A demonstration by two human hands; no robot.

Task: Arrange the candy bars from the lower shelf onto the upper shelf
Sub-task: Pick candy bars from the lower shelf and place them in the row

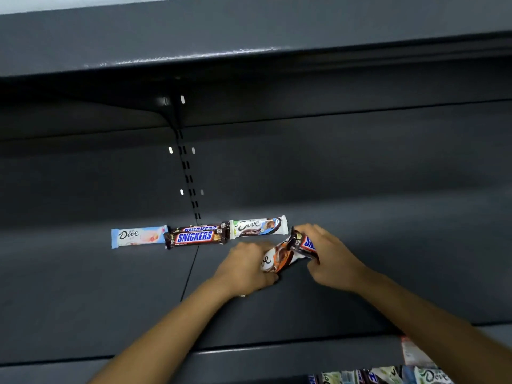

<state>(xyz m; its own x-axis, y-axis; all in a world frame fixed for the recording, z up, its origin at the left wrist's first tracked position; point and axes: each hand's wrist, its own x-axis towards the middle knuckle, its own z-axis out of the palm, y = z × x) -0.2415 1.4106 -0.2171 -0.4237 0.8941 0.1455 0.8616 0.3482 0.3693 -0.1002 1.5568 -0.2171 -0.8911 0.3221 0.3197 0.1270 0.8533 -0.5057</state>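
Observation:
On the dark upper shelf (83,286), along the back, lie a light blue Dove bar (138,236), two brown Snickers bars (197,236) one behind the other, and a white Dove bar (259,226). Just in front of the white bar, my left hand (246,268) grips an orange-and-white Dove bar (278,257). My right hand (328,257) holds a brown Snickers bar (304,243) that crosses over the orange Dove bar. Several more candy bars (388,376) show on the lower shelf at the bottom right.
A higher shelf (249,40) overhangs the working space. A slotted upright (188,173) runs down the back wall, and a seam splits the shelf surface below it. A red-and-white price tag (412,353) hangs on the shelf's front edge at right.

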